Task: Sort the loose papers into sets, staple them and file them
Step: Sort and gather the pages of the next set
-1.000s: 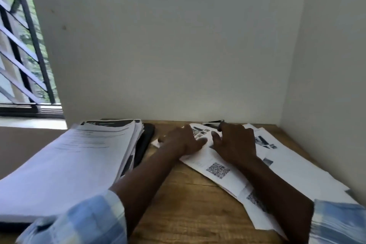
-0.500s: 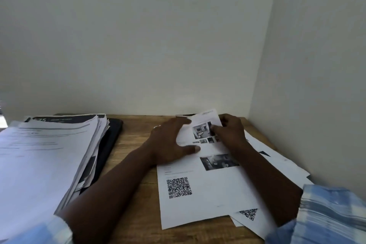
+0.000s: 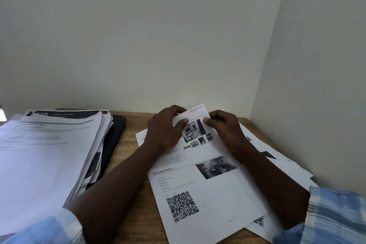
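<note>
Jointly, the sheet (image 3: 208,194) was held at its far end by both hands. The left hand (image 3: 164,130) was curled over the far-left corner, thumb pressed on the printed face. The right hand (image 3: 225,130) was pinched on the far edge just beside it, thumb on top. The gripped end appeared slightly lifted. Nearer than the grip, the sheet lay on loose papers (image 3: 285,166) spread under and right of the right hand. A tall stack (image 3: 45,160) was noted well left of the left hand, on a flat black item (image 3: 115,134), all on the desk (image 3: 130,144).
</note>
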Demonstrator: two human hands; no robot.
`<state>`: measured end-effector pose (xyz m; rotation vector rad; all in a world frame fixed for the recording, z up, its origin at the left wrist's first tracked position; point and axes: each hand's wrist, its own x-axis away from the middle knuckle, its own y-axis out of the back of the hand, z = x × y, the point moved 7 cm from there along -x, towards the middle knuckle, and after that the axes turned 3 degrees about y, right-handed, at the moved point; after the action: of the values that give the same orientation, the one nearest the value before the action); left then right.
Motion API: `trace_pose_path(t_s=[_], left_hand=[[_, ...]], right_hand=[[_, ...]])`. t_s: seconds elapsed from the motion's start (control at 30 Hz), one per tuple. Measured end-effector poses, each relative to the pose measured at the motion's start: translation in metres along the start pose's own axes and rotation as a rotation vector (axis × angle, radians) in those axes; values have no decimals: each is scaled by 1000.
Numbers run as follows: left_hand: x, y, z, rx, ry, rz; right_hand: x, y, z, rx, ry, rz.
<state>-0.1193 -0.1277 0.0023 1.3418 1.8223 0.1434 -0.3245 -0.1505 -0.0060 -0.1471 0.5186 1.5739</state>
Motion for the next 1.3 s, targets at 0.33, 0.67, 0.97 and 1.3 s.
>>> trace_pose_path(t_s=[0.33, 0.67, 0.97, 1.3], left_hand=[[-9, 16, 30, -54, 174, -118], [3, 21, 23, 7, 220, -99], [7, 14, 20, -44, 158, -65], [5, 11, 18, -33, 134, -86]], right_hand=[[-1, 32, -3, 234, -5, 104], [-19, 67, -16, 388, 40, -148], [-16, 53, -30, 231, 28, -98], [-3, 38, -18, 85, -80, 52]])
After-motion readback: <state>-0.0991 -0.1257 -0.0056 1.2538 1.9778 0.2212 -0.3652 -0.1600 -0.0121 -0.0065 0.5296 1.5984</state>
